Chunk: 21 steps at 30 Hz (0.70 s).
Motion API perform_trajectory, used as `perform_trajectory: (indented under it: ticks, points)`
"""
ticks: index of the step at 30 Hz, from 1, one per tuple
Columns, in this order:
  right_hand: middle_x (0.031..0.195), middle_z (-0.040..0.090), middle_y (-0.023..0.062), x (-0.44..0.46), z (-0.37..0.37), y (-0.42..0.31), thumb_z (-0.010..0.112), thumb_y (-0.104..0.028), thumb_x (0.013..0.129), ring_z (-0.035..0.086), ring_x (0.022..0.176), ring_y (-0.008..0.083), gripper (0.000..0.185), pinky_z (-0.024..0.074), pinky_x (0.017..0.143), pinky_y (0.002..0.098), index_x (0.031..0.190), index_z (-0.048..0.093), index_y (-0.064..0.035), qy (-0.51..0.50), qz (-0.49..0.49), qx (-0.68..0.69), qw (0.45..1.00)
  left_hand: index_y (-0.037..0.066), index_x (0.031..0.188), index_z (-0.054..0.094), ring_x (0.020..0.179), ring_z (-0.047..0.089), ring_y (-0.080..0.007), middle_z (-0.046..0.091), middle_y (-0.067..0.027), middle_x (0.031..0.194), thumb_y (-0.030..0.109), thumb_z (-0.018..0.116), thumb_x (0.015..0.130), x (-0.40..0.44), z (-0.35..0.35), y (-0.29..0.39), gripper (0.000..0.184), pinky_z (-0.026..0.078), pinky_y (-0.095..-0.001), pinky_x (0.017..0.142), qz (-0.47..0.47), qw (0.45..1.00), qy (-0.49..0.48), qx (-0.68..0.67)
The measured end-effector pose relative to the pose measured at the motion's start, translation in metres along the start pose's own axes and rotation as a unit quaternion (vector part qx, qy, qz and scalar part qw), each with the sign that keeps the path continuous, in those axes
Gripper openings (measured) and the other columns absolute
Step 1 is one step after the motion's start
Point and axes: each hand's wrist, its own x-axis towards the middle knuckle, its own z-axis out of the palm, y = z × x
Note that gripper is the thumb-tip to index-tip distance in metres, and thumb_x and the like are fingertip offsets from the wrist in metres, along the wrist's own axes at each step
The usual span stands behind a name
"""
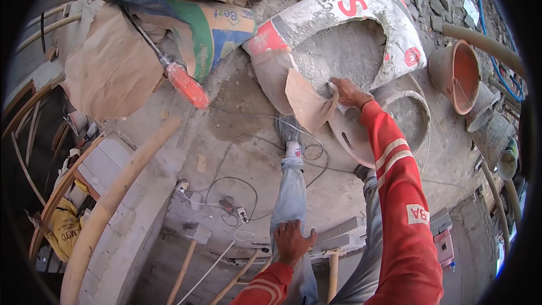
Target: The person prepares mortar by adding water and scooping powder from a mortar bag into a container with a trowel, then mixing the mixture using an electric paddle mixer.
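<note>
A torn-open mortar bag (353, 5) lies on the floor, with grey powder (344, 51) showing through the large hole in its side. My right hand (351, 94) is closed at the lower edge of that hole, on the bag's loose brown paper flap (307, 101); the fingertips are partly hidden. Just below and right of this hand stands a grey-crusted round tub (409, 116). My left hand (293, 243) rests on my jeans at the knee, fingers spread and holding nothing.
A red-handled power tool (187, 85) with a long shaft leans across brown paper and a second bag (228, 28). Loose cables (226, 166) loop over the floor. Buckets (456, 76) stand at the right. Wooden poles (116, 203) and a drop edge are at the left.
</note>
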Motion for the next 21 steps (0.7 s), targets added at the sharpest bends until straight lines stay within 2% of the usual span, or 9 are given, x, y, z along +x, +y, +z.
perform_trajectory:
  ticks: [3, 7, 10, 18, 21]
  points:
    - [0.103, 0.069, 0.0304, -0.008, -0.003, 0.002, 0.064, -0.015, 0.083, 0.065, 0.102, 0.0504, 0.036, 0.0520, 0.088, 0.0555, 0.117, 0.063, -0.0017, 0.009, 0.013, 0.008, 1.000, 0.006, 0.106, 0.072, 0.109, 0.063, -0.0384, 0.073, -0.0140, 0.104, 0.053, 0.077, 0.076, -0.002, 0.005, 0.001, 0.057, 0.042, -0.0541, 0.096, -0.005, 1.000, 0.008, -0.004]
    - [0.102, 0.069, 0.0302, -0.031, -0.025, -0.012, 0.064, -0.014, 0.082, 0.065, 0.101, 0.0500, 0.041, 0.0525, 0.088, 0.0544, 0.121, 0.062, -0.0019, 0.002, 0.026, 0.031, 0.999, 0.006, 0.112, 0.073, 0.110, 0.063, -0.0356, 0.073, -0.0140, 0.108, 0.054, 0.075, 0.076, -0.002, 0.005, 0.003, 0.060, 0.041, -0.0534, 0.094, -0.015, 1.000, -0.016, -0.001]
    - [0.100, 0.069, 0.0302, -0.048, -0.034, -0.009, 0.064, -0.012, 0.081, 0.065, 0.099, 0.0501, 0.039, 0.0516, 0.087, 0.0546, 0.119, 0.062, -0.0010, 0.043, -0.017, 0.036, 0.998, 0.006, 0.113, 0.073, 0.110, 0.063, -0.0365, 0.073, -0.0151, 0.109, 0.054, 0.076, 0.075, -0.001, 0.002, 0.007, 0.061, 0.041, -0.0539, 0.096, -0.023, 1.000, -0.021, -0.004]
    - [0.093, 0.066, 0.0304, -0.123, -0.082, -0.022, 0.062, -0.011, 0.084, 0.063, 0.095, 0.0522, 0.029, 0.0475, 0.082, 0.0578, 0.111, 0.059, -0.0011, 0.068, -0.026, 0.050, 0.996, 0.004, 0.120, 0.070, 0.115, 0.062, -0.0376, 0.074, -0.0162, 0.111, 0.048, 0.083, 0.070, -0.004, 0.000, 0.018, 0.068, 0.041, -0.0535, 0.101, -0.049, 0.998, -0.041, -0.001]
    - [0.092, 0.065, 0.0302, -0.170, -0.086, -0.011, 0.062, -0.011, 0.085, 0.062, 0.093, 0.0530, 0.029, 0.0458, 0.081, 0.0594, 0.112, 0.057, -0.0025, 0.091, -0.023, 0.044, 0.995, 0.005, 0.113, 0.072, 0.113, 0.063, -0.0370, 0.074, -0.0152, 0.110, 0.053, 0.076, 0.074, -0.005, 0.009, 0.018, 0.061, 0.041, -0.0541, 0.100, -0.035, 0.999, -0.016, 0.002]
